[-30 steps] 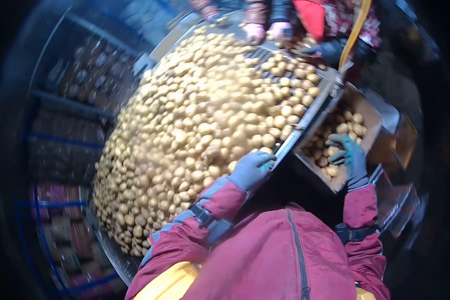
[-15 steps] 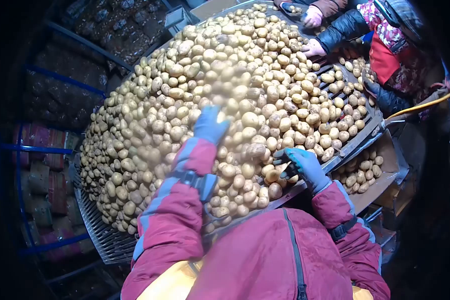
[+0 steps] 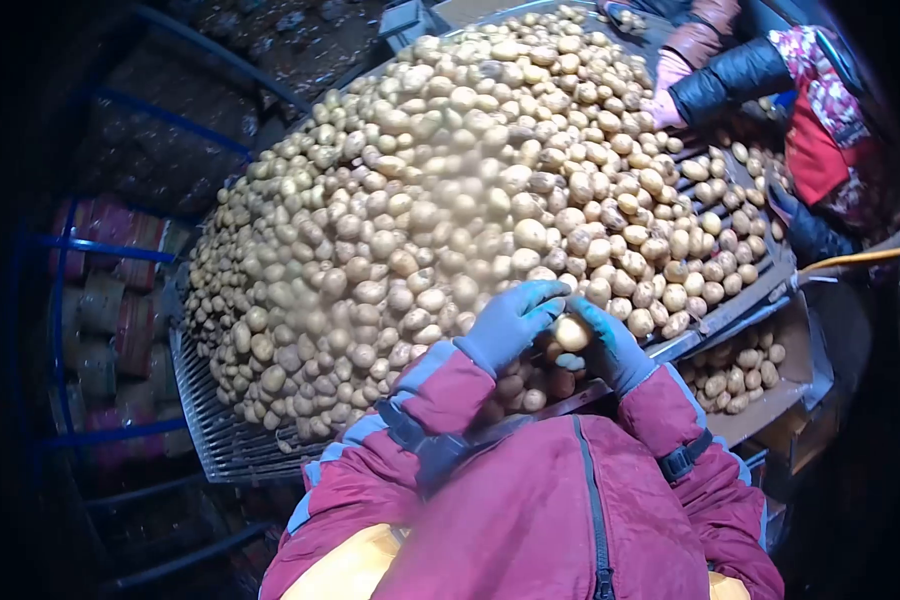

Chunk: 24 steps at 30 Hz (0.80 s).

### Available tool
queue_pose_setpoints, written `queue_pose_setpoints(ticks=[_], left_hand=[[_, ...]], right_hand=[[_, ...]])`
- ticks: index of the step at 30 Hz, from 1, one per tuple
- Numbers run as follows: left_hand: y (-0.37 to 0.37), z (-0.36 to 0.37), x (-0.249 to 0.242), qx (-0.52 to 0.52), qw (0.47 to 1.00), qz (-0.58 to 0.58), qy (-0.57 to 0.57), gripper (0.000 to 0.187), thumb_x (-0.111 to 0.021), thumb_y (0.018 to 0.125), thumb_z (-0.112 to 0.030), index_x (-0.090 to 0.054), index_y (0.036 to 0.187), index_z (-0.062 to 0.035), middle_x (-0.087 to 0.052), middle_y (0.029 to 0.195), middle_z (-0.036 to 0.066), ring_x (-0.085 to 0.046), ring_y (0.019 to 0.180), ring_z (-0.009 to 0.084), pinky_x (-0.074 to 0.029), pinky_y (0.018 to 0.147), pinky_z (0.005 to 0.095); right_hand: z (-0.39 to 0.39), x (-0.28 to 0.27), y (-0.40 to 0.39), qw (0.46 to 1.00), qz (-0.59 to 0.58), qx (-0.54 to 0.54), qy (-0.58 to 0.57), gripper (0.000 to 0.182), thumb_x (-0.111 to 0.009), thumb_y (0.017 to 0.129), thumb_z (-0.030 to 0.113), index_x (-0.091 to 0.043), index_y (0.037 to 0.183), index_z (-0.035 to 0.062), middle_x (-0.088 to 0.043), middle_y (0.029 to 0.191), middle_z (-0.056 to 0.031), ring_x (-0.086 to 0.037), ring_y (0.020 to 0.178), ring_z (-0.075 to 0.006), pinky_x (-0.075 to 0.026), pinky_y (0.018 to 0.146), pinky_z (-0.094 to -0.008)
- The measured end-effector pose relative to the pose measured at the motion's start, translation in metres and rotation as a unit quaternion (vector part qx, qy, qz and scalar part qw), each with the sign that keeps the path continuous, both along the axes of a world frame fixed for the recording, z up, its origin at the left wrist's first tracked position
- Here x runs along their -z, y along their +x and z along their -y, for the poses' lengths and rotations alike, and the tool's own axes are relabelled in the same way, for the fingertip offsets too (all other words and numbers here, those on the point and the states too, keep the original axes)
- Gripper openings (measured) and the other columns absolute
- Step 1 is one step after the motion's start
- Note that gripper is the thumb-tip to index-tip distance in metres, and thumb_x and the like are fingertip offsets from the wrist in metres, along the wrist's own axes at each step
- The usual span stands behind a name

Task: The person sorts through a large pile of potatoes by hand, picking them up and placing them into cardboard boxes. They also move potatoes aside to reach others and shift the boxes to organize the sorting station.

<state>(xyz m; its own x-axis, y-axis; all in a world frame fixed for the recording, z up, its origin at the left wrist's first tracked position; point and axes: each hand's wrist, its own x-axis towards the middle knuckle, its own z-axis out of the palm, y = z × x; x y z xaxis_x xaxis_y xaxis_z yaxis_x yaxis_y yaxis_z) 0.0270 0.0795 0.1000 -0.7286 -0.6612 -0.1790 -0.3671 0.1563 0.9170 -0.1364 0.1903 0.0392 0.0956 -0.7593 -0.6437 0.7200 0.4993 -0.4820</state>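
A pale potato sits between my two gloved hands at the near edge of a large potato heap. My right hand, in a blue-grey glove with darker greenish fingers, curls around its right side and under it. From the left, my left hand closes over it, fingers bent against its upper left side. Part of the potato is covered by the fingers. More potatoes lie just below the hands, partly in shadow.
The heap lies on a slatted metal table. A cardboard box with potatoes stands below its right edge. Across the table, another person's pink-gloved hand touches the potatoes. Stacked sacks stand left behind blue rails.
My left hand has come back from the middle of the heap to meet my right hand. A potato now shows between them. The view has shifted slightly.
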Motion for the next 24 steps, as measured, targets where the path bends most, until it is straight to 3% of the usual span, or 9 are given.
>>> queue_pose_setpoints(ticks=[6,7,8,13,15,18,19,21,24], left_hand=[[0.103,0.101,0.023,-0.251,0.942,0.097,-0.199,0.031,-0.069,0.093,-0.023,-0.070,0.119,-0.0060,-0.069,0.115,0.018,-0.065,0.107,0.0292,-0.051,0.095,0.0400],[0.133,0.130,0.041,-0.288,0.922,0.137,-0.217,0.033,-0.070,0.091,-0.025,-0.070,0.119,-0.0064,-0.068,0.114,0.019,-0.065,0.106,0.0312,-0.052,0.093,0.0411],[0.149,0.152,0.053,-0.325,0.899,0.176,-0.235,0.036,-0.072,0.090,-0.028,-0.069,0.118,-0.0067,-0.068,0.113,0.020,-0.064,0.105,0.0333,-0.052,0.092,0.0423],[0.131,0.178,0.077,-0.236,0.825,0.345,-0.381,0.046,-0.075,0.084,-0.038,-0.067,0.116,-0.0068,-0.067,0.109,0.022,-0.065,0.104,0.0371,-0.052,0.090,0.0468],[0.121,0.183,0.075,-0.223,0.897,0.318,-0.213,0.041,-0.074,0.083,-0.038,-0.068,0.109,-0.0073,-0.068,0.100,0.020,-0.065,0.100,0.0376,-0.052,0.091,0.0495],[0.101,0.177,0.050,-0.091,0.863,0.399,-0.295,0.032,-0.073,0.084,-0.034,-0.070,0.103,-0.0079,-0.067,0.093,0.017,-0.065,0.095,0.0373,-0.052,0.086,0.0490],[0.090,0.165,0.046,-0.080,0.843,0.293,-0.443,0.026,-0.069,0.087,-0.029,-0.072,0.103,-0.0086,-0.068,0.092,0.015,-0.064,0.088,0.0374,-0.052,0.082,0.0479],[0.036,0.141,0.017,-0.054,0.872,0.218,-0.434,0.030,-0.074,0.087,-0.026,-0.074,0.114,-0.0107,-0.070,0.114,0.015,-0.067,0.103,0.0313,-0.053,0.094,0.0411],[-0.025,0.114,0.050,0.051,0.935,0.163,-0.309,0.042,-0.071,0.088,-0.034,-0.068,0.123,-0.0104,-0.069,0.114,0.014,-0.066,0.107,0.0332,-0.052,0.098,0.0419]], right_hand=[[-0.004,-0.011,-0.032,0.999,0.016,-0.024,-0.026,0.036,-0.060,0.100,0.034,-0.069,0.117,0.0042,-0.073,0.100,-0.0113,-0.072,0.085,-0.0207,-0.058,0.063,-0.0297],[0.003,-0.004,-0.025,0.998,-0.029,0.061,0.010,0.043,-0.057,0.103,0.040,-0.063,0.117,-0.0003,-0.070,0.088,-0.0122,-0.067,0.066,-0.0204,-0.050,0.046,-0.0296],[0.003,0.033,-0.039,0.992,-0.063,0.035,-0.105,0.044,-0.059,0.103,0.038,-0.061,0.127,0.0023,-0.069,0.095,-0.0118,-0.069,0.072,-0.0219,-0.056,0.054,-0.0317],[0.032,-0.029,-0.058,0.970,-0.188,0.112,-0.110,0.053,-0.057,0.105,0.035,-0.048,0.149,0.0081,-0.056,0.144,-0.0141,-0.073,0.090,-0.0265,-0.062,0.076,-0.0343],[0.031,-0.034,-0.067,0.965,-0.193,0.124,-0.127,0.049,-0.060,0.105,0.030,-0.051,0.146,0.0048,-0.059,0.136,-0.0150,-0.074,0.090,-0.0271,-0.063,0.077,-0.0367],[0.024,-0.028,-0.071,0.972,-0.180,0.093,-0.123,0.045,-0.058,0.105,0.030,-0.056,0.141,0.0022,-0.064,0.130,-0.0163,-0.074,0.089,-0.0276,-0.063,0.076,-0.0369],[0.020,-0.026,-0.070,0.975,-0.170,0.077,-0.117,0.044,-0.057,0.106,0.031,-0.057,0.139,0.0014,-0.065,0.129,-0.0168,-0.074,0.089,-0.0278,-0.063,0.076,-0.0370],[0.021,-0.014,-0.063,0.981,-0.152,0.070,-0.097,0.044,-0.057,0.106,0.031,-0.057,0.138,0.0005,-0.066,0.128,-0.0177,-0.073,0.087,-0.0286,-0.063,0.075,-0.0377],[0.023,-0.020,-0.051,0.986,-0.136,0.042,-0.088,0.046,-0.055,0.106,0.033,-0.058,0.137,0.0002,-0.068,0.124,-0.0186,-0.073,0.089,-0.0297,-0.062,0.075,-0.0389]])
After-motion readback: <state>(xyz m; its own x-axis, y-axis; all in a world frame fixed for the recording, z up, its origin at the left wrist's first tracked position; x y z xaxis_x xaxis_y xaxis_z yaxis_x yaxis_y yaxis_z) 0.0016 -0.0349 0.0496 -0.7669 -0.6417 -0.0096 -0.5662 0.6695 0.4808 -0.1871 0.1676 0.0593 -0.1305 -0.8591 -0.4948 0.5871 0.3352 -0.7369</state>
